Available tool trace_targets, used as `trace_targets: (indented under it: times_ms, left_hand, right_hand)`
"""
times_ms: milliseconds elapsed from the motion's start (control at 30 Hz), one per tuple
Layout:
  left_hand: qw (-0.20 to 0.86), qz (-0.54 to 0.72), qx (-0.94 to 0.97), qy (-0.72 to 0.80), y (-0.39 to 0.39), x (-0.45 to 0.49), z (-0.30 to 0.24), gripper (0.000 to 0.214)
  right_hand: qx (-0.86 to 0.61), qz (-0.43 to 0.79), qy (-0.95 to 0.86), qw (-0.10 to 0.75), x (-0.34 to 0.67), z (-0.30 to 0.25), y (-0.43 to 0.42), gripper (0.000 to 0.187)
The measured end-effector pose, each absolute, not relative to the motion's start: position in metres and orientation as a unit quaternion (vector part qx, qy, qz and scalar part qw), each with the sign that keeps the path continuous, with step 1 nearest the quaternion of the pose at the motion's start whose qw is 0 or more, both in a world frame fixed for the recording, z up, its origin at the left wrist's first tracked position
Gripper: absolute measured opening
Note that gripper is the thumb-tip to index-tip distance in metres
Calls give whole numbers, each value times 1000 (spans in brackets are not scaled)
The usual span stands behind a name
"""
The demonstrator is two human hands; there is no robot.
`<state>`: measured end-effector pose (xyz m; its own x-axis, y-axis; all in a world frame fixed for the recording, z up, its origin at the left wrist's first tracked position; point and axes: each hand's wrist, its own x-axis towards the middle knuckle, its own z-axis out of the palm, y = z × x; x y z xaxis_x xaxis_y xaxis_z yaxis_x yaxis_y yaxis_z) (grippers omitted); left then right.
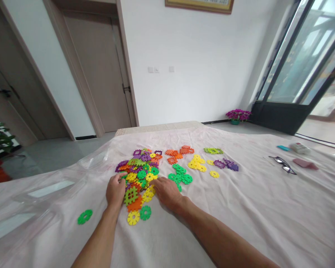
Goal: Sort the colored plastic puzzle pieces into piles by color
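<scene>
A heap of flat plastic linking pieces [141, 162] in purple, orange, yellow and green lies in front of me on the cloth. My left hand [115, 189] rests at the heap's left edge, its fingers apart and touching pieces there. From the right, my right hand [166, 190] reaches in with fingers bent together at the yellow discs [149, 194]; its fingertips are partly hidden, and what they hold cannot be made out. Close to the hands lie a light green square piece [131, 195], an orange piece [135, 204], a yellow disc [133, 217] and a green disc [145, 212].
Right of the heap are groups of green discs [180, 175], orange pieces [186, 149], yellow discs [195, 162], purple pieces [231, 164] and light green pieces [213, 150]. A lone green disc [85, 216], clear plastic [51, 188] and glasses [283, 164] also lie on the cloth [257, 208].
</scene>
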<state>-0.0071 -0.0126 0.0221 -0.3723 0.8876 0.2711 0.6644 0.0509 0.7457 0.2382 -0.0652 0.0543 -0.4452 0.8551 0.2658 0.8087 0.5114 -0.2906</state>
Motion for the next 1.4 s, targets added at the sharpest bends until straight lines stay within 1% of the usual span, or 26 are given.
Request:
trace_targets:
  times_ms: [100, 200, 333, 433, 533, 633, 700, 767, 833, 900, 967, 1033, 1100, 1200, 1267, 1400]
  left_hand:
    - [133, 424, 544, 712, -12, -8, 21, 35]
    - [131, 427, 547, 708, -11, -9, 18, 35]
    - [129, 429, 549, 706, -10, -10, 17, 34]
    - [131, 428, 547, 708, -10, -9, 18, 34]
    - [131, 429, 546, 707, -10, -8, 19, 34]
    - [130, 429, 548, 706, -10, -9, 18, 34]
    - [130, 428, 550, 706, -10, -10, 18, 34]
    - [131, 427, 549, 706, -10, -10, 17, 34]
    - [133, 428, 549, 706, -10, -10, 16, 34]
    - [132, 429, 551, 703, -9, -11, 15, 35]
    - [129, 430, 556, 700, -8, -11, 15, 35]
    - [128, 430, 558, 699, -8, -10, 15, 35]
    - [129, 430, 555, 701, -8, -10, 17, 35]
    - [126, 427, 550, 707, -10, -8, 20, 34]
    - [126, 423, 548, 710, -10, -8, 21, 34]
    - [132, 419, 548, 712, -10, -8, 20, 35]
  right_hand:
    - [-549, 75, -793, 255, 255, 58, -53, 29]
    - [-644, 63, -698, 308, 288, 64, -35, 32]
    - [-749, 29, -592, 297, 346, 66, -17, 32]
    - [-774, -45, -562, 287, 374, 61, -12, 33]
    - [-736, -80, -594, 315, 370, 58, -13, 28]
    - [-622, -17, -700, 350, 336, 60, -20, 18]
    - [-519, 45, -786, 333, 307, 61, -28, 14]
    - [-449, 77, -837, 304, 280, 60, -39, 13]
    - [-396, 87, -874, 268, 260, 57, -51, 19]
    - [-362, 80, -899, 233, 247, 56, -61, 33]
    - [-355, 65, -910, 206, 239, 56, -67, 43]
    - [-364, 52, -911, 184, 233, 58, -69, 45]
    - [-375, 41, -912, 159, 229, 61, -69, 41]
    - [-389, 21, -911, 137, 224, 61, -67, 29]
    - [-404, 13, -903, 143, 225, 58, -66, 24]
    - [-472, 25, -859, 195, 239, 55, -56, 26]
